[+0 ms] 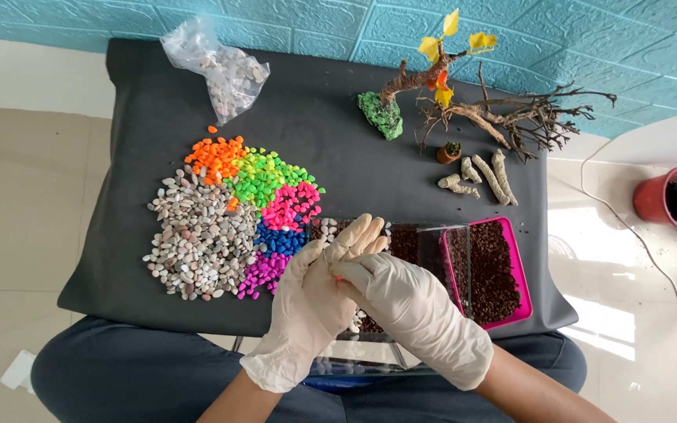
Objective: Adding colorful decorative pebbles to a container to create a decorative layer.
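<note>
— Gloved, both of them: the left hand (307,301) lies flat and loosely open, fingers stretched over the near corner of the glass tank (401,258), while the right hand (401,301) is cupped across it. Something pink peeks between them, but I cannot tell whether it is gripped.

— What's in the tank?

— Dark brown gravel, with pale pebbles at the left end. Beside it sits a pink tray (503,270) of the same gravel.

— So they're dressing the surface?

— I'd judge so. Behind, on the black cloth (119,258), the pebble heap (229,219) spreads in white, orange, green, pink, blue and purple patches. Placing more would call for a careful reach there.
</note>
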